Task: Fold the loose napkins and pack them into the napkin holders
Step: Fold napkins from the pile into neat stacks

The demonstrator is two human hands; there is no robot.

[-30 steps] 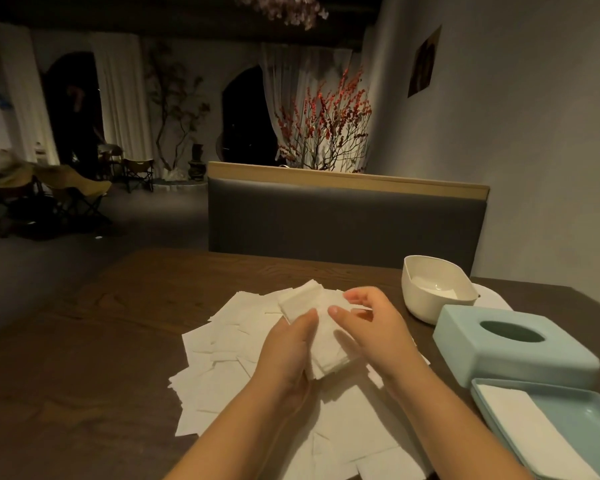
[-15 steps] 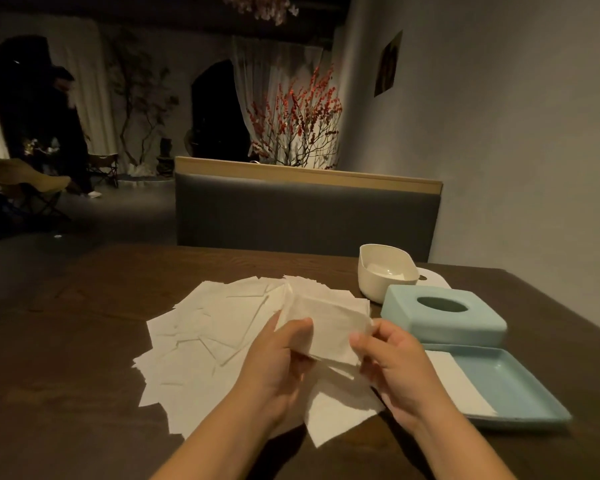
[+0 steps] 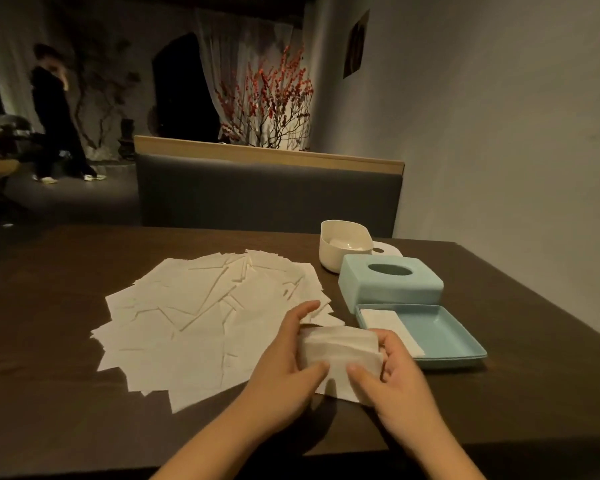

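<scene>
Two bare hands meet over one folded white paper napkin (image 3: 340, 348) at the near edge of the table. The left hand (image 3: 284, 358) grips the napkin's left end, thumb on its near edge and fingers curled over the far side; the right hand (image 3: 392, 372) holds the right end the same way, thumb pressed on the near face. The napkin sits between them, folded into a thick oblong, just above the tabletop.

To the left and behind lies the spread of loose white napkins (image 3: 205, 306) — overlapping flat sheets on the dark wooden table (image 3: 49, 393). Just right of the hands stands the pale blue holder tray (image 3: 444, 330), with a folded white napkin lying along its left side. Touching the tray's far edge is the pale blue holder lid (image 3: 388, 285), oval slot upward. Beyond that — a cream oval holder (image 3: 343, 244), open-topped.

A grey padded bench back (image 3: 267, 195) closes the far side of the table.
</scene>
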